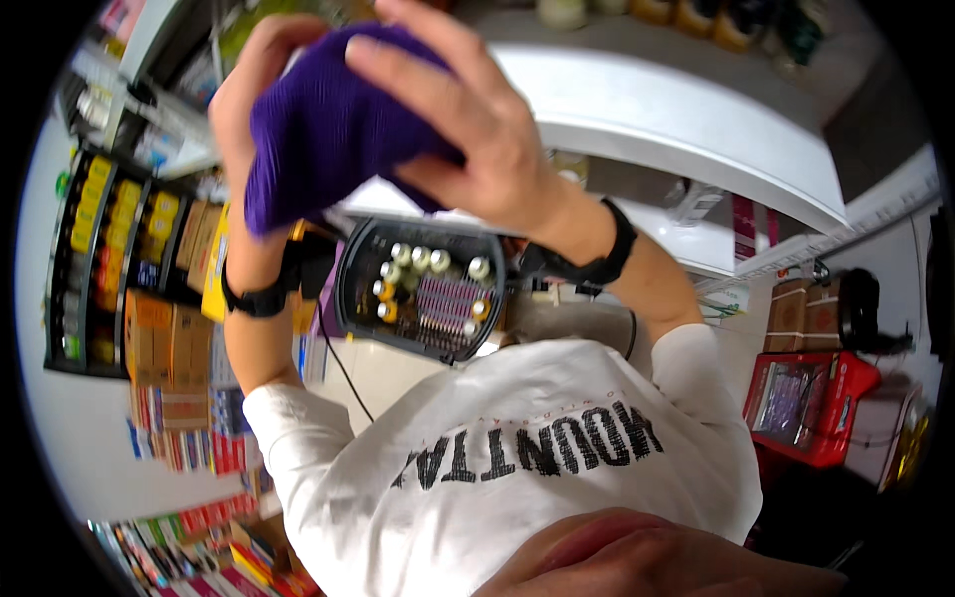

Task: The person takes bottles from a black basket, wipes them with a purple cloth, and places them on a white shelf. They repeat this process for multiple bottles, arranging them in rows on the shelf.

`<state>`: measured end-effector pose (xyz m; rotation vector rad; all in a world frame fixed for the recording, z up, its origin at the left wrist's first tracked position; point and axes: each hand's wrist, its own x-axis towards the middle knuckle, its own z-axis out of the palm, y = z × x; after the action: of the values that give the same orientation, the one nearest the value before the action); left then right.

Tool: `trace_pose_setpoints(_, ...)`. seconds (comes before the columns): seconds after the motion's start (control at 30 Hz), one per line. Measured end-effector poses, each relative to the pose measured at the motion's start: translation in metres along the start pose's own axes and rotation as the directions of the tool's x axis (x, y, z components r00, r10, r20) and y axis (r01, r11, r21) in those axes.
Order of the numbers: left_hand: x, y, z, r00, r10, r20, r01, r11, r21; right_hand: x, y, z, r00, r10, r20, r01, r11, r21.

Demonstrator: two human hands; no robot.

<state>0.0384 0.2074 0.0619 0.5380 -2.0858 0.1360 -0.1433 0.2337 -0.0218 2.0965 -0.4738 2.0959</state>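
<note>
A purple ribbed cloth (333, 134) is held up in front of me, bunched between both hands. My left hand (242, 95) is closed around its left side, with some fingers hidden behind the fabric. My right hand (487, 134) grips it from the right, its fingers bent over the front and slightly blurred. Below the cloth stands a dark plastic basket (346, 284) with several small bottles in it, some pale-capped and some with orange. Each wrist wears a black band.
A white shelf (657, 114) spans the upper right, with jars (696, 15) above it. On the left are a black rack (65, 269) of small yellow packs and stacked cardboard boxes (164, 343). A red box (801, 408) sits at right. A black cable (343, 373) hangs beside the basket.
</note>
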Motion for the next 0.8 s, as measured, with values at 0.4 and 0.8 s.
trace_pose_setpoints(0.4,0.11,0.036,0.046,0.958,0.286,-0.025,-0.283,0.928,-0.243,-0.065,-0.018,-0.153,0.884,0.278,0.375,0.042,0.753,-0.657)
trace_pose_setpoints(0.8,0.16,0.007,0.139,0.891,0.244,0.382,-0.155,0.956,-0.248,0.004,0.047,-0.248,0.516,0.826,0.228,0.025,0.252,-0.968)
